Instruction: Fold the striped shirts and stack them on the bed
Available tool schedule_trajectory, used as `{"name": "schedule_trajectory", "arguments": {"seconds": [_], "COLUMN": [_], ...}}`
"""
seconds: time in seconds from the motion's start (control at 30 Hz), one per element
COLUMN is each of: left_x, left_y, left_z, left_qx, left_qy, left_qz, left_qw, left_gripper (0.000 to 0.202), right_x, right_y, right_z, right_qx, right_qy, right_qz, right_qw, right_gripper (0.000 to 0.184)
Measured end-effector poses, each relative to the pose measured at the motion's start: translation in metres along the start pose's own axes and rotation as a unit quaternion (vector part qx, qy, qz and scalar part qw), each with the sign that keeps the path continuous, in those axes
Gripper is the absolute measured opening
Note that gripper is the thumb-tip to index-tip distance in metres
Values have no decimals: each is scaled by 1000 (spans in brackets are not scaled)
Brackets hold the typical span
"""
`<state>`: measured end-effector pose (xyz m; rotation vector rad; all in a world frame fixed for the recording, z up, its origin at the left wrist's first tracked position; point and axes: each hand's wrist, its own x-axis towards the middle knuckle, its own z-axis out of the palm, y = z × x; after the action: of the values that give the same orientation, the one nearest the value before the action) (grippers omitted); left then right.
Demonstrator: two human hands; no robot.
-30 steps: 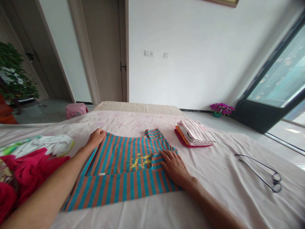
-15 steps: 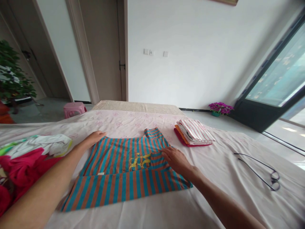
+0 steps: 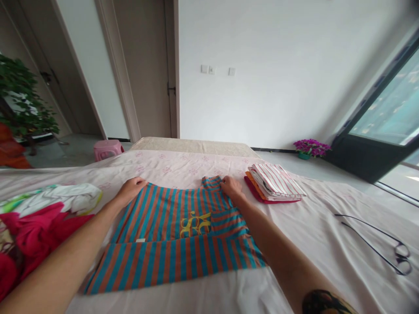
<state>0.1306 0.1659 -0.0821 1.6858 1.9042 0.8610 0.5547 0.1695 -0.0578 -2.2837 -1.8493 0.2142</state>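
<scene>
A blue and brown striped shirt [image 3: 163, 218] lies partly folded on the bed, its near part turned over in a wide band. Yellow lettering and a small white tag show on it. My left hand [image 3: 132, 188] pinches the shirt's far left corner. At the far right corner, beside a short folded flap, my right hand [image 3: 231, 187] has its fingers closed on the cloth. Right of that hand sits a stack of folded clothes [image 3: 276, 182], white with red stripes on top, orange and dark red beneath.
Loose pink and white clothes [image 3: 42, 226] are heaped at the left. Eyeglasses [image 3: 376, 244] lie on the pale bedsheet [image 3: 314, 244] at the right. Beyond the bed stand a pink stool [image 3: 108, 149], purple flowers [image 3: 312, 148] and a leafy plant [image 3: 22, 100].
My right hand has moved from the shirt's right side to its far right corner and closed on the cloth. My left hand stays at its corner. The view has shifted slightly left.
</scene>
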Motion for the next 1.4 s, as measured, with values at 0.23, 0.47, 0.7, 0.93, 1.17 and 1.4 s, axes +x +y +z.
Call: {"name": "schedule_trajectory", "arguments": {"seconds": [0.23, 0.47, 0.7, 0.93, 1.17, 1.4], "left_x": [-1, 6, 0, -11, -52, -106], "left_y": [5, 7, 4, 8, 23, -11], "left_z": [16, 8, -7, -12, -52, -59], "left_qx": [170, 196, 30, 3, -62, 71], "left_qy": [57, 13, -64, -8, -71, -120], "left_qz": [-113, -114, 16, 46, 124, 194], "left_qw": [977, 974, 997, 999, 988, 971], "left_gripper": [39, 50, 41, 39, 47, 25], "right_x": [7, 20, 45, 39, -40, -131], "right_y": [18, 22, 4, -2, 33, 85], "right_z": [14, 15, 4, -13, -74, -64], "right_qx": [-20, -31, -68, -70, 49, 57], "right_qy": [49, 74, 15, -8, 88, 18], "right_qz": [7, -5, -177, -214, -349, -435], "right_qw": [999, 997, 982, 974, 932, 898], "right_gripper": [40, 43, 56, 28, 20, 40]}}
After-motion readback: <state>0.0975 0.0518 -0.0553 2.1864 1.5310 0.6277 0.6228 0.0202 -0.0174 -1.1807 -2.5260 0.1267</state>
